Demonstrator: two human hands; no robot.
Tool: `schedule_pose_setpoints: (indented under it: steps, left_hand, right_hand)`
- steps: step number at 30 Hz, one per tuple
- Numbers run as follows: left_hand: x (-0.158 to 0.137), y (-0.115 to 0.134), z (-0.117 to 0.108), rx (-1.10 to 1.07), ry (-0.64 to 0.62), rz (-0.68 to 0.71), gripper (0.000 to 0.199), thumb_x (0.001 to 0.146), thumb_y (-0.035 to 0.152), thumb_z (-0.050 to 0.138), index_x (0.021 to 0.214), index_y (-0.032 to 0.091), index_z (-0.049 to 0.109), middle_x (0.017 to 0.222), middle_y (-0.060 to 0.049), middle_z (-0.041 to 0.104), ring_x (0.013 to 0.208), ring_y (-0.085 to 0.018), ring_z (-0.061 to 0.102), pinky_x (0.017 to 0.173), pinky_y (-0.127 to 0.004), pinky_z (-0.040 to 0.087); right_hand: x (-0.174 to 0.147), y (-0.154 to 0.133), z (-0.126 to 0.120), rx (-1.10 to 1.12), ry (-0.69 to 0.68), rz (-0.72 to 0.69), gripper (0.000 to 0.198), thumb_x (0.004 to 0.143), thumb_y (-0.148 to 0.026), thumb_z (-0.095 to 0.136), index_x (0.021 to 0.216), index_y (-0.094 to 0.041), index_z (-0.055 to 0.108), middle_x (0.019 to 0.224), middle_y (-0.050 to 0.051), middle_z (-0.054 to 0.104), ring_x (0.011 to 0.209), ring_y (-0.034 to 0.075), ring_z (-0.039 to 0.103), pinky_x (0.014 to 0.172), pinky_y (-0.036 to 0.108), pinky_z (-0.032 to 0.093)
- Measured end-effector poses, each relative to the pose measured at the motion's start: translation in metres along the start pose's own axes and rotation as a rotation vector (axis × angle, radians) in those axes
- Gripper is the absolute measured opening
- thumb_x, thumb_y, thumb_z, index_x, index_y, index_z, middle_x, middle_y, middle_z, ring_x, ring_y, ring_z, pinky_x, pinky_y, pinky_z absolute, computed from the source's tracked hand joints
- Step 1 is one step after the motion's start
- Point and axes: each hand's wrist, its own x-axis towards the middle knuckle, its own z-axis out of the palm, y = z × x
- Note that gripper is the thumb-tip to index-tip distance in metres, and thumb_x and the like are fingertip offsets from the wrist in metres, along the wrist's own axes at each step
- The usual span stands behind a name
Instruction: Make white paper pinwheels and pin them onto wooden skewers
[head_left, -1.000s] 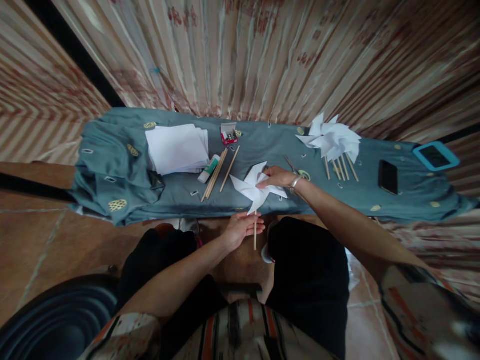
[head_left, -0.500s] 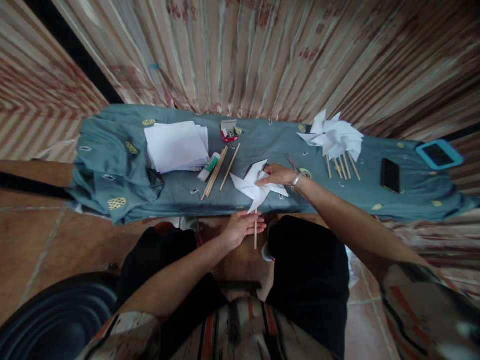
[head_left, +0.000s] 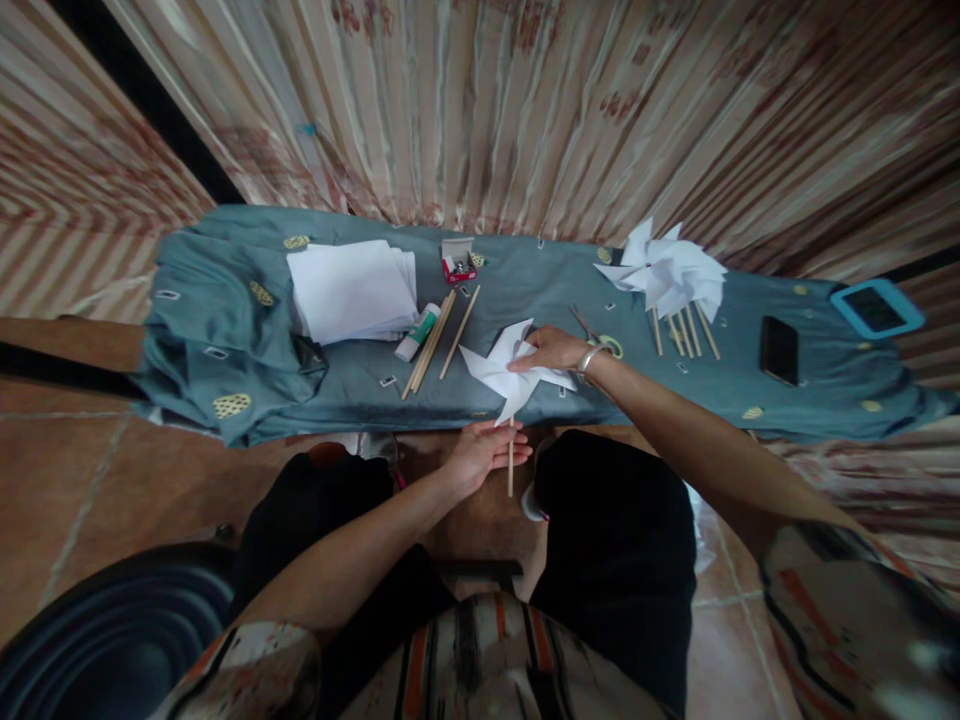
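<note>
A white paper pinwheel (head_left: 501, 370) on a thin wooden stick (head_left: 511, 470) is held between my two hands at the table's near edge. My left hand (head_left: 480, 455) grips the stick just below the paper blades, palm up, with the thumb over it. Over the pinwheel's centre, my right hand (head_left: 553, 350) has its thumb and fingers closed on the paper; a silver bangle circles that wrist. What the right fingertips cover at the centre is hidden. Just beyond the right wrist lies a pair of scissors (head_left: 611, 345) with yellowish handles.
On the cloth-covered table (head_left: 360, 400) lie a paper stack (head_left: 349, 290), a glue stick (head_left: 417, 333), loose wooden sticks (head_left: 429, 350) and an open red box (head_left: 458, 262) of small metal pieces. Several finished pinwheels (head_left: 671, 270), a black phone (head_left: 779, 350) and a blue-framed device (head_left: 877, 308) are at right.
Almost nothing differs. The right hand and wrist have shifted very slightly, and more of the scissors shows. Both hands keep their hold on the pinwheel.
</note>
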Motion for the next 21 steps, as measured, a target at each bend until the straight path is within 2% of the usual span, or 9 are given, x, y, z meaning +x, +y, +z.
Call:
schedule_pose_setpoints:
  steps: [6,13,21]
  left_hand:
    - [0.0002,-0.0001,0.0001,0.004,0.010,0.001,0.011,0.085,0.005,0.058,0.083,0.008,0.069,0.070,-0.007,0.069,0.060,-0.016,0.069,0.068,-0.031,0.056]
    - [-0.0019,0.0022,0.0034,0.003,0.021,-0.012,0.018,0.087,0.002,0.052,0.082,0.007,0.068,0.068,-0.007,0.069,0.058,-0.015,0.069,0.066,-0.029,0.055]
    - [0.0019,-0.0011,-0.0002,0.010,0.012,-0.008,0.008,0.084,0.007,0.062,0.082,0.008,0.069,0.068,-0.006,0.069,0.058,-0.015,0.068,0.064,-0.028,0.055]
  right_hand:
    - [0.0009,0.0012,0.0011,0.003,-0.011,-0.010,0.048,0.065,-0.061,0.071,0.076,-0.014,0.073,0.075,0.004,0.069,0.068,0.016,0.061,0.056,0.023,0.040]
    - [0.0025,-0.0024,0.0031,-0.080,0.026,0.020,0.044,0.068,-0.057,0.073,0.085,-0.016,0.073,0.084,0.006,0.072,0.078,0.020,0.066,0.063,0.025,0.044]
    - [0.0013,-0.0044,0.0011,-0.192,0.023,-0.027,0.048,0.070,-0.061,0.070,0.087,-0.016,0.073,0.083,0.007,0.072,0.082,0.023,0.067,0.067,0.028,0.047]
